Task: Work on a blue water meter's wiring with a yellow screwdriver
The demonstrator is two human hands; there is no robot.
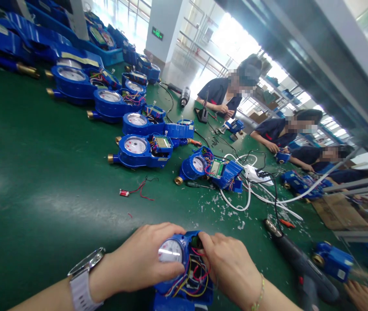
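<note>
At the bottom centre, a blue water meter [184, 270] with a round white dial sits in my two hands, its coloured wires exposed. My left hand [141, 259], with a wristwatch on the wrist, wraps around the dial side and covers part of the glass. My right hand [229, 268], with a thin bracelet at the wrist, grips the meter's upper edge, its fingers beside the wires. The meter's lower end is cut off by the frame's bottom edge.
A row of blue water meters [135, 147] with brass ends lies on the green workbench [34, 172]. A dark power drill [300, 268] and white cables [251, 198] lie to the right among plastic scraps. Several co-workers sit at the far side.
</note>
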